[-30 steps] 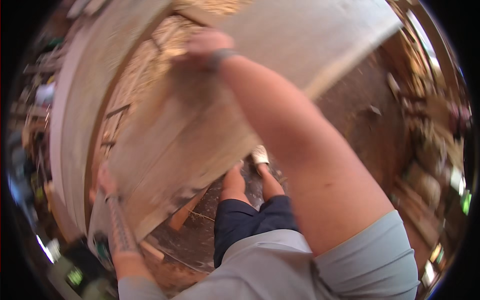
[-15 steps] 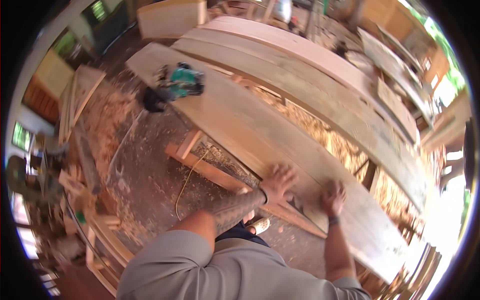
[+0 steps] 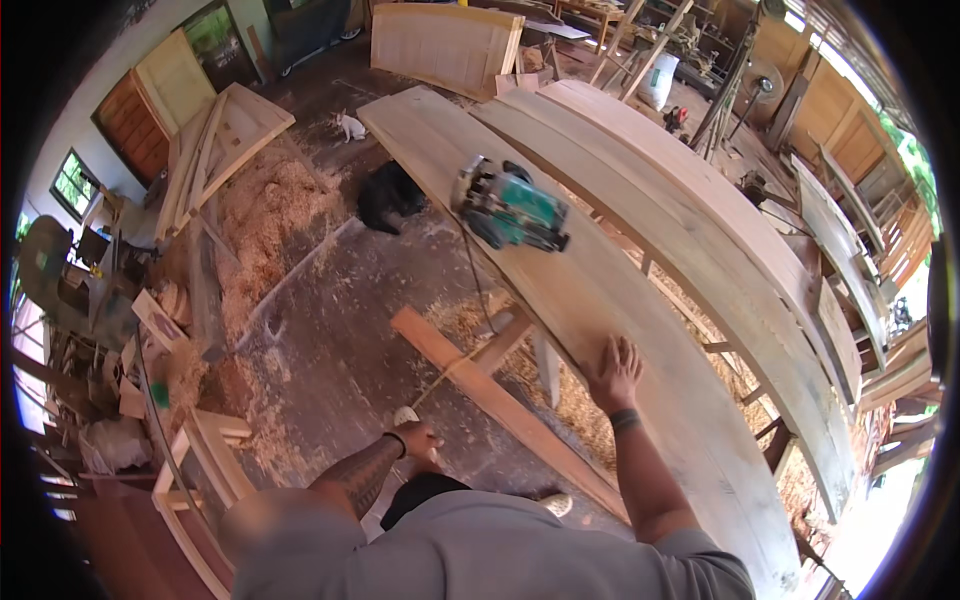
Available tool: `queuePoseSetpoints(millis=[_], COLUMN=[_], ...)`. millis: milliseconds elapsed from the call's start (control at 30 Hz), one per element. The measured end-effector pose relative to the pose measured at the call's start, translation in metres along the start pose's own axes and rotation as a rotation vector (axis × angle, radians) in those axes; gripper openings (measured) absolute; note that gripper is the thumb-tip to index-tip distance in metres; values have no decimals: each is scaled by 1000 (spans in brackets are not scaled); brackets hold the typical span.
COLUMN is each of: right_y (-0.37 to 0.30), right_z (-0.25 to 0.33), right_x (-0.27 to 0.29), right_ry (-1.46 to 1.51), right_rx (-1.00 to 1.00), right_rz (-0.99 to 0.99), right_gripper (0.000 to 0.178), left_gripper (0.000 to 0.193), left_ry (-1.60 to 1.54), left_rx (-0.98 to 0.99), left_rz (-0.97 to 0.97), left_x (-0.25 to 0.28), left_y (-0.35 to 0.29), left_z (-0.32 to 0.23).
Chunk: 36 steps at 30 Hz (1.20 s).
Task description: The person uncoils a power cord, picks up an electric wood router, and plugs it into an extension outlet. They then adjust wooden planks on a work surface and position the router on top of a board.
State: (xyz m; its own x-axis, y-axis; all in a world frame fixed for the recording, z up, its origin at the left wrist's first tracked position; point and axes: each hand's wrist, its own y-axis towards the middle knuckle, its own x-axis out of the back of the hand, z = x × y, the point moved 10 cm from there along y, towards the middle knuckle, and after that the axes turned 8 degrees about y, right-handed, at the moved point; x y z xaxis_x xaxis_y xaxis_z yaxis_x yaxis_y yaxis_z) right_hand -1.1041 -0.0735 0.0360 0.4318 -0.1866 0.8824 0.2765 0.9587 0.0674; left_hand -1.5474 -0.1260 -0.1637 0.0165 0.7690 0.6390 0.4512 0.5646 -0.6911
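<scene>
A long wide wooden plank [image 3: 600, 290] runs diagonally from the far left to the near right. My right hand [image 3: 615, 378] rests on the plank near its left edge, palm down with fingers stretched. My left hand [image 3: 418, 440] is off the plank, low in front of my body, its fingers loosely curled with nothing seen in them. Farther up the plank sits a teal electric hand planer [image 3: 515, 205], out of reach of both hands. Its dark cord hangs over the plank's left edge.
More long planks [image 3: 700, 235] lie side by side to the right. Under them are wood shavings and an orange-brown beam [image 3: 500, 400]. A black dog [image 3: 390, 198] lies on the floor beside the plank, and a white cat [image 3: 350, 127] is behind it. A wooden frame [image 3: 195, 490] stands lower left.
My left hand has come off the plank and dropped toward my body. My right hand stays on the plank, now nearer its left edge. The view has shifted.
</scene>
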Motion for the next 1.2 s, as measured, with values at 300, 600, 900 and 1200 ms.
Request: queuePoseSetpoints(millis=[300,600,900,1200], right_y=[45,32,45,35], right_z=[24,40,34,12], right_x=[-6,-5,-12,-35], right_ry=[-141,-185,-148,77], right_rx=[-288,-179,-326,-575], right_rz=[-71,-175,-114,-418], right_gripper=[81,76,73,53], left_gripper=[37,40,30,28], left_ry=[443,-278,-352,-232], left_rx=[-77,226,-86,-178], left_rz=[272,77,-249,-599], left_x=[-13,228,465,760], left_y=[19,67,86,197], left_z=[312,276,263,327])
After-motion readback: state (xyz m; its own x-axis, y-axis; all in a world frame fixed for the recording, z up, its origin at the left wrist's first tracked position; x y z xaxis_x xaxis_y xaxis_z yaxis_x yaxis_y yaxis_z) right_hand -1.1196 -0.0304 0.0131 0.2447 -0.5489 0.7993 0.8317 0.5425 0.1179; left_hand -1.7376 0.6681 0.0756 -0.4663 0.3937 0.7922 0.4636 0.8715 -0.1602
